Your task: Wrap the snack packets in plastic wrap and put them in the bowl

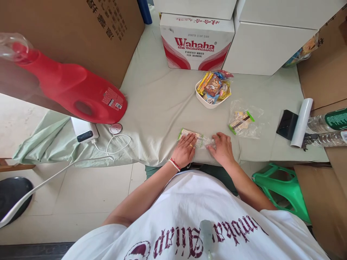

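Note:
A snack packet with green ends, in a clear plastic bag [201, 141], lies on the cloth near the table's front edge. My left hand [185, 148] rests flat on the packet, fingers stretched out and close together. At the bag's loose right end, my right hand [222, 148] has curled fingers and a thumb on the crinkled plastic. To the right lies a second snack packet [242, 122] with green ends, in its own clear bag. Beyond my hands stands a white bowl [208, 104] filled with several wrapped snacks [213, 86].
A Wahaha carton [197, 45] and white boxes [253, 47] stand at the back. On the left are a red bottle [81, 90] and a white power bank [84, 130] with a cable. A phone [286, 124], white roll [301, 122] and plastic bottles [317, 124] lie right. A green stool [287, 180] stands below.

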Tool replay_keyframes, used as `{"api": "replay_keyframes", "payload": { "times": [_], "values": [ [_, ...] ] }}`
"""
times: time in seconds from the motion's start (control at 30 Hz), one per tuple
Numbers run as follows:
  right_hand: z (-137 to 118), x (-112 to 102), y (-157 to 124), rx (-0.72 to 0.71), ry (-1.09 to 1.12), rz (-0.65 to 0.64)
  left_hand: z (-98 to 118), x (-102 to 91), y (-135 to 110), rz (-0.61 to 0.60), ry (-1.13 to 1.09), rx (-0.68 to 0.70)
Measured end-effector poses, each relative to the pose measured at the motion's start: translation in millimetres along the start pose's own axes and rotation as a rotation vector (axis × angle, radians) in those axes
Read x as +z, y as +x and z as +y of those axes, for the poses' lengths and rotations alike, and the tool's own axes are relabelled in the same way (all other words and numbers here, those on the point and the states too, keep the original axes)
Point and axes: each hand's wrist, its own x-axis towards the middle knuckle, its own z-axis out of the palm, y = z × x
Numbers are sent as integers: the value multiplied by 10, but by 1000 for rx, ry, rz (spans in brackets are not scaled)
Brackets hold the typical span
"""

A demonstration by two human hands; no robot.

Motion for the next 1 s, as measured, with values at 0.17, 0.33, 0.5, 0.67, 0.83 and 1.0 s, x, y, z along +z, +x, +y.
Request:
{"api": "replay_keyframes", "payload": {
  "times": [0.17, 0.33, 0.5, 0.67, 0.83, 1.0],
  "values": [
    [-83, -148, 70, 17, 64, -141, -16, 22, 10, -3, -4, 3],
    [-469, -68, 492, -116, 279, -95, -36, 64, 11, 1, -42, 11],
    [-774, 265, 738, -182, 424, -162, -127, 9, -10, 52, -188, 39],
    [-661, 384, 708, -233, 633, -206, -226, -89, -115, 210, -454, 43],
    [-637, 417, 641, -347, 559, -180, -209, -28, -129, 471, -843, -112],
    [-934, 390, 458, -400, 82, -187, -179, -52, -169, 621, -752, -305]
  ]
}}
